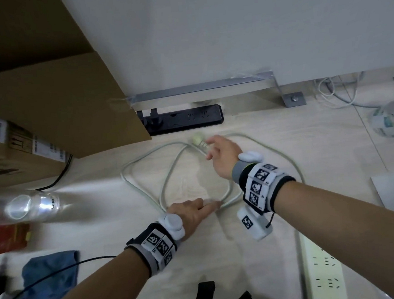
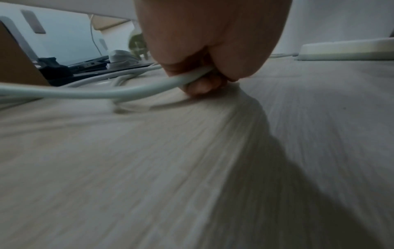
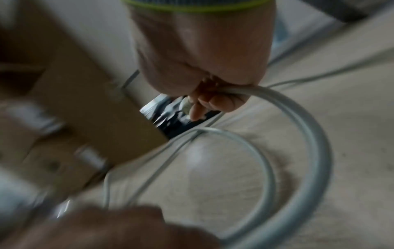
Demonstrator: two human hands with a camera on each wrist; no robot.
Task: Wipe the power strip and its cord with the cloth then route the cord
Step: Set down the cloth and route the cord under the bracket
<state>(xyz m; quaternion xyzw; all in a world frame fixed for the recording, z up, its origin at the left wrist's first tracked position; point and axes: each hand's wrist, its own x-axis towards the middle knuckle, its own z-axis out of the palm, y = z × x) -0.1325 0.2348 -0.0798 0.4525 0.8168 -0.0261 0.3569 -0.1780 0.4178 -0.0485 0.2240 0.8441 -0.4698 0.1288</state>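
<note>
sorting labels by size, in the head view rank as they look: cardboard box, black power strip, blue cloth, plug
1. cardboard box, by far the largest
2. black power strip and blue cloth: alike in area; the strip is partly hidden behind the box and the cloth is nearer the camera, so unranked
3. plug, smallest

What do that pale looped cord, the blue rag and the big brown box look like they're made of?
Cord: likely rubbery plastic sheath, smooth with a dull sheen, bending in soft loops where the left hand grips it.
Rag: soft woven cloth, matte and crumpled into folds.
Box: cardboard, flat matte brown with printed labels.
</note>
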